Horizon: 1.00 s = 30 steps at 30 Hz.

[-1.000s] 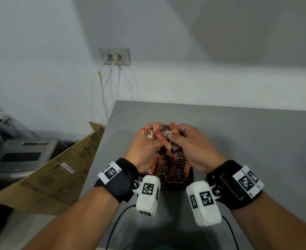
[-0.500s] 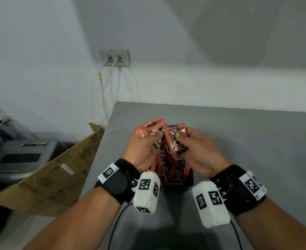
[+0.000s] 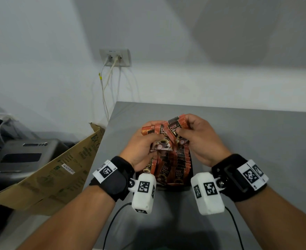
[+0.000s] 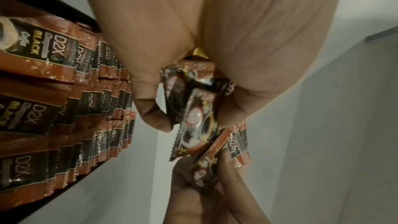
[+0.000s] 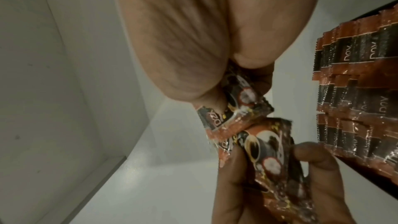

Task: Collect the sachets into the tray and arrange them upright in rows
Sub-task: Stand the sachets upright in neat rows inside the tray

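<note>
Over a black tray [image 3: 175,187], my left hand [image 3: 157,139] grips a small bunch of orange-and-black coffee sachets [image 3: 160,146]. My right hand [image 3: 182,129] pinches one more sachet [image 3: 175,126] by its upper part, just right of the bunch and touching it. Upright sachets [image 3: 173,168] stand in the tray in several packed rows. The left wrist view shows the held bunch [image 4: 193,108] beside those rows [image 4: 64,91]. In the right wrist view the pinched sachet [image 5: 237,105] hangs from my right fingers, with the rows [image 5: 355,91] to the right.
The tray sits near the left front of a grey table [image 3: 247,141]. Left of the table, off its edge, leans a cardboard box [image 3: 49,168], with a grey device [image 3: 22,156] behind it. A wall socket [image 3: 115,57] with white cables is behind.
My right hand has drawn one sachet out of the left hand's bunch and raised it up and to the right. Both hands have lifted slightly above the tray.
</note>
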Motion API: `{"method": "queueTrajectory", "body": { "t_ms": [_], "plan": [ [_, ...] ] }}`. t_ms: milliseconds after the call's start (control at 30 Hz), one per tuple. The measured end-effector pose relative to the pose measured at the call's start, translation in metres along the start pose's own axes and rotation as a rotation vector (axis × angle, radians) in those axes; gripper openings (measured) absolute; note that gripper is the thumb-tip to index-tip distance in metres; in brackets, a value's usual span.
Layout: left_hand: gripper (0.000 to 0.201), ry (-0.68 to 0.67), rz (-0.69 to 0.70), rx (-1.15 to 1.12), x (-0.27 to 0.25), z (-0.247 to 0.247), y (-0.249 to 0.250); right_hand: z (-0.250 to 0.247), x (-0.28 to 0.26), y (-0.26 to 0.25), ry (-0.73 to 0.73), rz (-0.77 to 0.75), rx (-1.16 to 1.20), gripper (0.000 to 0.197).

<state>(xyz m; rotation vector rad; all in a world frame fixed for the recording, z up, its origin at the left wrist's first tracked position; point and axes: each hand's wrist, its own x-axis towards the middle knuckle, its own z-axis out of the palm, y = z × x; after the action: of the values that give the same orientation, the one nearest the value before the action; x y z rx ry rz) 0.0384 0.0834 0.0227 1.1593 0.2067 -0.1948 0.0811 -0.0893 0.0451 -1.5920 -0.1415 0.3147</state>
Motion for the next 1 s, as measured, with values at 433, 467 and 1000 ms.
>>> {"method": "queueTrajectory", "body": {
  "t_ms": [433, 467, 1000],
  "plan": [
    [0.032, 0.073, -0.059, -0.196, 0.001, 0.002, -0.001, 0.010, 0.001, 0.013, 0.064, 0.173, 0.127, 0.019],
    [0.034, 0.078, -0.069, -0.233, 0.001, 0.000, -0.001, 0.006, 0.001, 0.011, 0.089, 0.165, 0.154, 0.019],
    [0.034, 0.126, 0.139, 0.142, 0.007, 0.006, -0.017, 0.020, -0.008, 0.010, -0.061, 0.245, 0.191, 0.017]
  ]
}}
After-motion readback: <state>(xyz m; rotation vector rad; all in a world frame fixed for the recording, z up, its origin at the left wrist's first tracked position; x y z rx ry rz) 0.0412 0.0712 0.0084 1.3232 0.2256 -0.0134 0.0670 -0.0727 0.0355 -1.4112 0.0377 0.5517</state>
